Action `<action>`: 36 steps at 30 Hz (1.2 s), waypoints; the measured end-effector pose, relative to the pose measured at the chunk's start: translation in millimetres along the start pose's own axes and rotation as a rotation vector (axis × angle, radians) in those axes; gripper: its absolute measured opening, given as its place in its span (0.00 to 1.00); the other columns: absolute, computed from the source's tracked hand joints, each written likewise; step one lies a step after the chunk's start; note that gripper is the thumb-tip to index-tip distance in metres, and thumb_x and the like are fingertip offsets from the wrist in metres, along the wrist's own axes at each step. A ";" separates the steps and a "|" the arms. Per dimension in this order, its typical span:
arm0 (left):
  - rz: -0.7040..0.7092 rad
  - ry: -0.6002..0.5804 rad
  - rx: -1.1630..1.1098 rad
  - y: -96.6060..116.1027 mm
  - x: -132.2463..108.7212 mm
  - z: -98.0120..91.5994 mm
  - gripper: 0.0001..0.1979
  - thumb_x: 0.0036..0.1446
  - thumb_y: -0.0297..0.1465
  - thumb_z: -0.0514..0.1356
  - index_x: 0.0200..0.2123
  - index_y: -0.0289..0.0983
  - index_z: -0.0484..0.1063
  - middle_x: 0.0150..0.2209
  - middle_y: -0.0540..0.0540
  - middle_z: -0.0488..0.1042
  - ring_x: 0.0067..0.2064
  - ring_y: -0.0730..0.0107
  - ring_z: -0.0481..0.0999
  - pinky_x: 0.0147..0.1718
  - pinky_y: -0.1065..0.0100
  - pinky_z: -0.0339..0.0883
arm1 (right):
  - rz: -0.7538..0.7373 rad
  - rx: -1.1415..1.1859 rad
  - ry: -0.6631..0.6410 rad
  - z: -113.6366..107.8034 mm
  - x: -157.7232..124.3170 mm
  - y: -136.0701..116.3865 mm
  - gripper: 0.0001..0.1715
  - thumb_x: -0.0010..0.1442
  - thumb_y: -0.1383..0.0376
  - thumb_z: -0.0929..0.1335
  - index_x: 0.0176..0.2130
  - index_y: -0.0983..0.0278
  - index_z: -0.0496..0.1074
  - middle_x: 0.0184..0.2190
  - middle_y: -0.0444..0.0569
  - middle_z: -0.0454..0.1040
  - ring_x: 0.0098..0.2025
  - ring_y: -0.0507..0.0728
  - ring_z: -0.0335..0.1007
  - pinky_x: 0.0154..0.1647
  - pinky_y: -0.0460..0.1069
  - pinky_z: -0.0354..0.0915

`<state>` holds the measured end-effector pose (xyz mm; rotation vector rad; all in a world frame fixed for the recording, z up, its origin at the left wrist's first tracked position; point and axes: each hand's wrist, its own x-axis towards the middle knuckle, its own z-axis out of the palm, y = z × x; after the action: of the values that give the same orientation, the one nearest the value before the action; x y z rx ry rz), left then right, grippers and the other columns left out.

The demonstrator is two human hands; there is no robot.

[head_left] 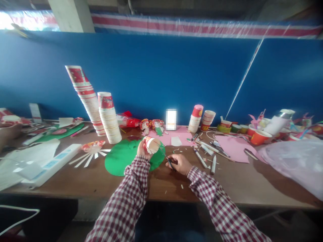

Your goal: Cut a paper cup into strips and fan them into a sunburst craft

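My left hand [143, 150] is closed around a paper cup [152, 146], tilted so that its pale inside faces right. In my right hand [181, 163] is a pair of scissors [169, 161], its blades reaching up and left to the cup's rim. Whether the blades are apart is too small to tell. Beneath the cup and my left wrist lies a round green paper sheet [117, 161]. Left of it, a cup cut into spread white strips [93, 152] rests on the table.
Tall stacks of paper cups [111, 126] lean at the back left, with shorter stacks [195, 119] right of centre. Pink paper [233, 148], markers [200, 158] and a plastic bag [297, 161] lie rightward. A white power strip [57, 164] and another person's hand [10, 132] are at left.
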<state>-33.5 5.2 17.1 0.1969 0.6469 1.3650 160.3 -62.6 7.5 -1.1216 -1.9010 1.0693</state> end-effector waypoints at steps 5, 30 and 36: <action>0.026 -0.087 0.022 0.3 -0.1 -3.2 0.15 0.48 0.35 0.55 0.37 0.32 0.69 0.29 0.42 0.74 0.33 0.60 0.75 0.32 0.60 0.70 | -0.007 -0.053 0.008 -0.2 -0.2 0.3 0.21 0.48 0.56 0.69 0.38 0.67 0.72 0.24 0.48 0.75 0.24 0.53 0.69 0.22 0.44 0.61; 0.036 -0.425 -0.258 2.1 -15.5 -0.7 0.24 0.45 0.34 0.52 0.46 0.27 0.66 0.42 0.34 0.72 0.44 0.56 0.72 0.41 0.60 0.67 | -0.077 -0.168 0.029 1.8 2.5 14.2 0.21 0.48 0.55 0.70 0.39 0.66 0.73 0.21 0.44 0.71 0.22 0.50 0.64 0.21 0.43 0.58; 0.029 -0.442 -0.274 1.8 -14.9 -1.5 0.25 0.47 0.36 0.52 0.47 0.27 0.66 0.44 0.33 0.71 0.45 0.56 0.72 0.42 0.60 0.67 | -0.079 -0.151 0.028 2.3 1.9 13.0 0.19 0.49 0.56 0.69 0.37 0.66 0.73 0.20 0.44 0.71 0.22 0.50 0.64 0.21 0.43 0.58</action>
<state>-36.8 -8.9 21.4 0.2771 0.0869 1.3641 162.2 -57.8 -4.8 -1.1282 -2.0140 0.8746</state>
